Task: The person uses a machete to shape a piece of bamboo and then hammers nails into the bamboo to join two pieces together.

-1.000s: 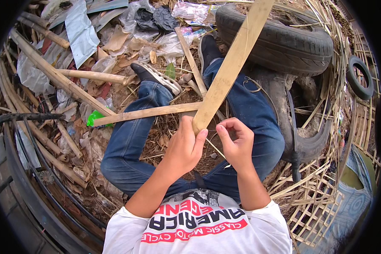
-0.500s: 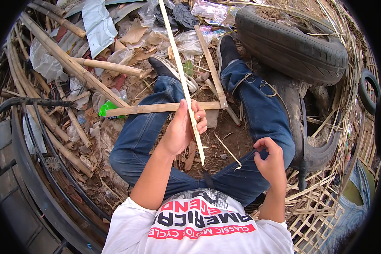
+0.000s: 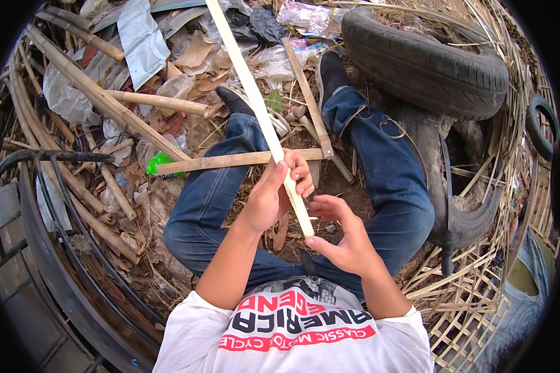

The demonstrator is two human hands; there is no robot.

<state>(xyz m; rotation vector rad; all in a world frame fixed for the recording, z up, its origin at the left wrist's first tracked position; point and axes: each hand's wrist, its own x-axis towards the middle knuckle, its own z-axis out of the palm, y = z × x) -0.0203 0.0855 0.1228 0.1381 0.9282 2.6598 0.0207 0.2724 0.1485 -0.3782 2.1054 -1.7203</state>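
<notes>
A long pale bamboo strip (image 3: 246,81) runs from the far top edge down toward my lap. My left hand (image 3: 274,189) is closed round it near its lower end. At that end is my right hand (image 3: 348,239), fingers spread, with its thumb tip at the strip's tip and its other fingers a little beyond. A small splinter (image 3: 313,218) sticks out from the strip there. Just beyond my hands lie two flat bamboo slats, a crosswise one (image 3: 224,161) and a lengthwise one (image 3: 305,93), meeting at a corner.
My legs in jeans (image 3: 386,161) are spread on littered ground. A worn tyre (image 3: 423,68) lies at the far right. Bamboo poles (image 3: 99,93) and a black metal frame (image 3: 37,186) fill the left. Woven bamboo lattice (image 3: 460,311) lies at the near right.
My right hand has moved left from above my thigh to the strip's lower end, and its fingers have spread. The strip has turned slightly in my left hand. A thin curled shaving is no longer visible.
</notes>
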